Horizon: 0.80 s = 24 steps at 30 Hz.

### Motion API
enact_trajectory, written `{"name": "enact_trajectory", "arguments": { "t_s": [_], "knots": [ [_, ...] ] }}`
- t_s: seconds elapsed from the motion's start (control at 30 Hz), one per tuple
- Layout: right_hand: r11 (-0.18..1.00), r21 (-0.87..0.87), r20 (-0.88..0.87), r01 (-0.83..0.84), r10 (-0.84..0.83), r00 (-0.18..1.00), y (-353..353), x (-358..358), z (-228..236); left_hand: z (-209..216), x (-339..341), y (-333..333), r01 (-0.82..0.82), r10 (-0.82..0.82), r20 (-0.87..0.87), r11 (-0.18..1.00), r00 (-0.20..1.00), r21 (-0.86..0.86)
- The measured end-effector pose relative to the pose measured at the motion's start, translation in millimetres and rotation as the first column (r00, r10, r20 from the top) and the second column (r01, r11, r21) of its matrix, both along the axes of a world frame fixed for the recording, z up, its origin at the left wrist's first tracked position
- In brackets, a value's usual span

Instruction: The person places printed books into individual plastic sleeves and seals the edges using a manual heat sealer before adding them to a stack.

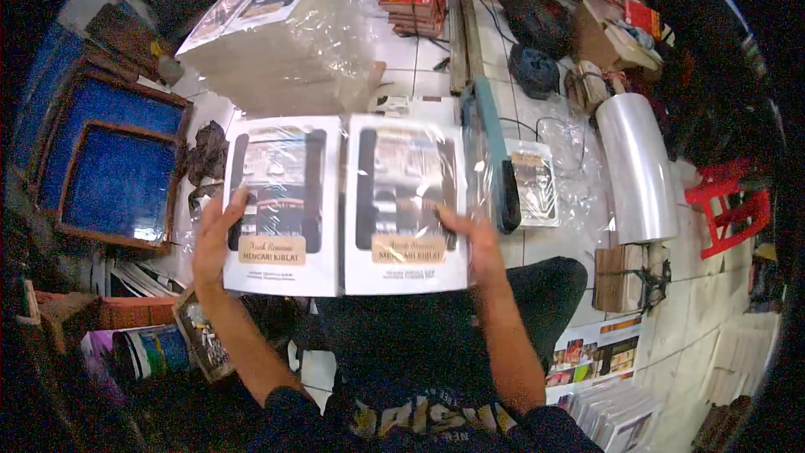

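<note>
I have one camera, up on the person's head, looking down and a bit forward. It sits close above the lap and the two books (344,205) held up in front. The floor (419,59) runs off to the far side. The picture is round, and straight lines bend near the left and right edges, where it goes dark.

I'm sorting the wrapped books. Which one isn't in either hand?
The small wrapped book lying on the floor right of the sealer bar; the two large ones are held by the left hand and right hand.
</note>
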State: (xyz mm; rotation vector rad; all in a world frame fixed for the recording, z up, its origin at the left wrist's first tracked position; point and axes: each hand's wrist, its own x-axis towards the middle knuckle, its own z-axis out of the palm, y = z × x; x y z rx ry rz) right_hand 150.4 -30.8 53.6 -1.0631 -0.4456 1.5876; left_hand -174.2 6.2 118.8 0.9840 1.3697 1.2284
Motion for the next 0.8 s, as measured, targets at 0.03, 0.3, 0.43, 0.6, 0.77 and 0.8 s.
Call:
{"name": "enact_trajectory", "arguments": {
  "t_s": [0.03, 0.3, 0.43, 0.6, 0.77, 0.8],
  "knots": [
    [0.998, -0.039, -0.054, 0.039, -0.041, 0.998, -17, -2, -22, 16, 5, -5, 0.055, -0.055, -0.157, 0.998, 0.986, -0.003],
    [0.956, -0.293, 0.106, 0.004, 0.029, 0.994, -102, 17, -104, 39, 57, -19, 0.291, -0.338, -0.241, 0.933, 0.910, -0.210],
    [0.928, -0.330, 0.334, 0.174, -0.058, 0.941, -147, 81, -84, -23, 75, -11, 0.411, -0.499, -0.178, 0.832, 0.848, -0.372],
    [0.956, -0.188, 0.729, 0.225, -0.018, 0.685, -114, 183, -92, -105, 140, 16, 0.554, -0.566, 0.033, 0.789, 0.823, -0.266],
    [0.992, -0.012, 0.709, 0.125, -0.080, 0.701, -10, 243, -110, -167, 190, 90, 0.493, -0.438, 0.228, 0.802, 0.869, -0.338],
    [0.988, -0.048, 0.738, 0.146, -0.063, 0.672, 12, 248, -112, -176, 195, 102, 0.478, -0.406, 0.266, 0.814, 0.874, -0.328]
  ]
}}
